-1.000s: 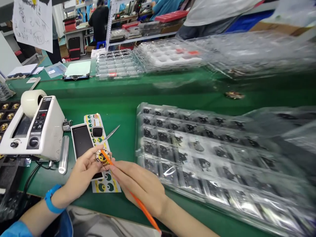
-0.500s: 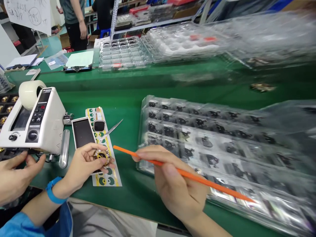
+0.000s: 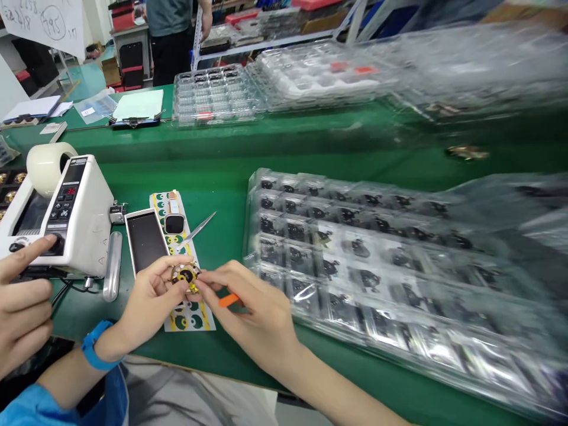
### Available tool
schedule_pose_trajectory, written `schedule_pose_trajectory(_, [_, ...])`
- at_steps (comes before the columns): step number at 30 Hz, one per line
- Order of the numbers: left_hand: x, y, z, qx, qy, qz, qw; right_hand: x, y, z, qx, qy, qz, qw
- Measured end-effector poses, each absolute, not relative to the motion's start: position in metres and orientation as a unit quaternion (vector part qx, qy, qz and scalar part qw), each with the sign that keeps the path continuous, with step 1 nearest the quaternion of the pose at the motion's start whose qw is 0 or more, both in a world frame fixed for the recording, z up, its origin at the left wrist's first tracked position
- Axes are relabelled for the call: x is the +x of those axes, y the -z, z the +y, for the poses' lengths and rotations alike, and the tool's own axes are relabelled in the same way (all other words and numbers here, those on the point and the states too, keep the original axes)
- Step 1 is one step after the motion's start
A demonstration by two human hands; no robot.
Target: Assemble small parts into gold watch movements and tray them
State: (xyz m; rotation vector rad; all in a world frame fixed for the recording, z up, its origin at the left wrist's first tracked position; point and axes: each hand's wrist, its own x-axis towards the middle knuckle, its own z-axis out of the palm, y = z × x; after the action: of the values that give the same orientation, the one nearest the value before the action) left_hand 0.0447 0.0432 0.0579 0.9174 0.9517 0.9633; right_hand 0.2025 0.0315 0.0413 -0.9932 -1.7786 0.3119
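My left hand (image 3: 153,296), a blue band (image 3: 95,345) round its wrist, is closed on a round gold-rimmed watch case (image 3: 185,276) with dark and yellow parts inside. My right hand (image 3: 252,307) has its thumb and forefinger pinched at the right edge of this case; whether they grip a small part there is hidden. An orange stick (image 3: 229,300) is held in the same hand, only a short piece showing below the fingers. Underneath lies a sticker sheet (image 3: 190,322) with green and yellow shapes, beside a white-rimmed black tray (image 3: 147,239).
A smartwatch (image 3: 174,222) and pointed tweezers (image 3: 199,229) lie on the sheet. Clear compartment trays (image 3: 328,236) with dark parts spread across the right. At left, another person's hand (image 3: 22,302) touches the knob of a white tape dispenser (image 3: 89,231). A clipboard (image 3: 137,107) sits behind.
My right hand has moved left to the watch case, and the orange stick is now mostly hidden in it. The other person's hand has risen to the dispenser's knob.
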Motion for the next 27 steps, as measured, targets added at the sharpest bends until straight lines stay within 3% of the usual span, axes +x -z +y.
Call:
schedule_pose_trajectory(12, [0.042, -0.049, 0.037, 0.52, -0.386, 0.389, 0.655, 0.201, -0.036, 0.041, -0.506, -0.167, -0.708, 0.463])
schedule_pose_trajectory(18, [0.043, -0.05, 0.041, 0.5, -0.395, 0.415, 0.65, 0.206, -0.048, 0.045, -0.473, -0.322, -0.675, 0.465])
schedule_pose_trajectory(23, [0.036, -0.053, 0.051, 0.432, -0.485, 0.448, 0.614, 0.208, -0.053, 0.04, -0.427, -0.414, -0.643, 0.482])
schedule_pose_trajectory(27, [0.03, -0.061, 0.056, 0.385, -0.58, 0.455, 0.556, 0.196, -0.035, 0.038, -0.42, -0.365, -0.732, 0.394])
